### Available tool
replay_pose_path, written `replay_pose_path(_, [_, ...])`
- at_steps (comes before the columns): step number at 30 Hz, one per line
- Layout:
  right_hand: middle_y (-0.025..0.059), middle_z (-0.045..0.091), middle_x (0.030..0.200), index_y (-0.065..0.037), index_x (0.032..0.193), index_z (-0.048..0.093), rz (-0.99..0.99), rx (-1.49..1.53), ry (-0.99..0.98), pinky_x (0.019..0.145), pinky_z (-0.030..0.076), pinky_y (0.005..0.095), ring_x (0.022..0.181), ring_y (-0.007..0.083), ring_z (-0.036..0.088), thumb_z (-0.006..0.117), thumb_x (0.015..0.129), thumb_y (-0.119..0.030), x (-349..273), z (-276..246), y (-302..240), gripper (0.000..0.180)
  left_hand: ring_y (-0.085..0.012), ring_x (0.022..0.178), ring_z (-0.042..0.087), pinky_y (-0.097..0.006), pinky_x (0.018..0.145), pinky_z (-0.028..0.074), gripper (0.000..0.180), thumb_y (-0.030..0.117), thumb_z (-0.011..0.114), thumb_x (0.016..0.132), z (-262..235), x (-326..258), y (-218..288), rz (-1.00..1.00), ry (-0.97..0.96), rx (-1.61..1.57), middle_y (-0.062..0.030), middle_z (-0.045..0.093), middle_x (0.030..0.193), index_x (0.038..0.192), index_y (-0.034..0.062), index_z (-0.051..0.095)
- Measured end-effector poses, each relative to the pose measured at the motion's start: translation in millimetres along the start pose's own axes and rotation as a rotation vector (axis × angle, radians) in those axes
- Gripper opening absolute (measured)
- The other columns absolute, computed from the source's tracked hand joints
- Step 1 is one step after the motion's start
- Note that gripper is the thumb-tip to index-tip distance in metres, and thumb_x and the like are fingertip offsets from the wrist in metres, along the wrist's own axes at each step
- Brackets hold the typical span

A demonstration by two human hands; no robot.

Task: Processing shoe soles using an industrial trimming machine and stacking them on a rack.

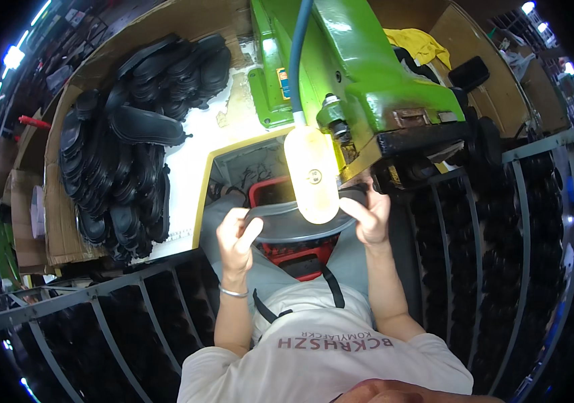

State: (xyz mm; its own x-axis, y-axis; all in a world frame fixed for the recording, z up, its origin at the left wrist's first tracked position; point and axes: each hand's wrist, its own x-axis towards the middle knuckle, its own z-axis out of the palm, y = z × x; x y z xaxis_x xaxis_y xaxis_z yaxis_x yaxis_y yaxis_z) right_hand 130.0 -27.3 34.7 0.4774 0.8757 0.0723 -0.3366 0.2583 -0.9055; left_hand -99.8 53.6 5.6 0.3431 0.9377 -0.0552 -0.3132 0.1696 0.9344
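A black shoe sole [287, 227] is stretched crosswise between my two hands, above my lap. My left hand [236, 238] pinches its left end, thumb on top. At the other end, my right hand [371, 216] grips the sole close below the machine head. A lit oblong lamp [310, 176] hangs in front of the sole's middle and right part and hides some of it. Just beyond my right hand stands the green machine [374, 67], its dark working head [421, 138] jutting out to the right.
Many black soles [116, 171] lie piled on the white, yellow-edged table [183, 161] at left, inside a cardboard surround [55, 221]. Metal-railed racks [478, 228] of dark items flank me on both sides. A yellow cloth [421, 46] lies behind the machine. Red crate-like plastic [307, 258] shows below.
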Motion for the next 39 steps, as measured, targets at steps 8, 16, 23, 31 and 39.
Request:
replay_pose_path(8, [0.0087, 0.062, 0.100, 0.004, 0.111, 0.054, -0.061, -0.122, -0.064, 0.076, 0.050, 0.0264, 0.087, 0.0142, 0.061, 0.067, 0.075, 0.004, 5.3, 10.5, -1.0, 0.038, -0.0112, 0.087, 0.058, -0.025, 0.080, 0.046, 0.030, 0.002, 0.071, 0.078, 24.2, -20.6, -9.0, -0.219, -0.471, 0.466, -0.0059, 0.063, 0.095, 0.104, -0.0046, 0.058])
replay_pose_path(16, [0.0096, 0.059, 0.107, 0.001, 0.117, 0.050, 0.252, -0.293, 0.084, 0.087, 0.045, 0.0301, 0.100, 0.0178, 0.056, 0.074, 0.074, -0.016, -77.9, -32.5, 32.2, 0.052, -0.0048, 0.070, 0.054, -0.020, 0.062, 0.045, 0.010, 0.005, 0.064, 0.086, 117.6, 12.8, -25.9, 0.121, -0.274, 0.460, 0.0002, 0.060, 0.079, 0.094, 0.0009, 0.061])
replay_pose_path(23, [0.0177, 0.062, 0.103, 0.004, 0.112, 0.050, 0.342, 0.088, 0.163, 0.059, 0.058, 0.0339, 0.077, 0.0239, 0.066, 0.061, 0.077, 0.001, -126.7, -53.9, 12.9, 0.037, -0.0049, 0.075, 0.055, -0.019, 0.065, 0.045, 0.014, -0.002, 0.064, 0.084, 108.3, -1.3, -33.2, 0.216, -0.138, 0.348, -0.0014, 0.061, 0.086, 0.098, 0.0000, 0.059])
replay_pose_path(31, [0.0087, 0.060, 0.085, 0.001, 0.105, 0.047, 0.118, -0.131, 0.202, 0.044, 0.045, 0.0204, 0.064, 0.0102, 0.057, 0.062, 0.080, -0.008, -42.5, -68.8, -38.2, 0.031, -0.0141, 0.081, 0.061, -0.023, 0.071, 0.052, 0.027, -0.007, 0.066, 0.078, 89.1, 5.9, -13.0, 0.183, -0.193, 0.296, -0.0082, 0.063, 0.094, 0.104, -0.0058, 0.059])
replay_pose_path(39, [0.0041, 0.061, 0.084, -0.001, 0.105, 0.049, 0.187, -0.186, -0.063, 0.044, 0.042, 0.0160, 0.061, 0.0043, 0.054, 0.063, 0.081, -0.007, -2.4, -30.5, -31.2, 0.029, -0.0186, 0.074, 0.065, -0.030, 0.052, 0.059, 0.022, 0.000, 0.065, 0.082, 46.6, 0.0, 29.2, -0.037, -0.172, 0.325, -0.0129, 0.063, 0.086, 0.100, -0.0058, 0.056])
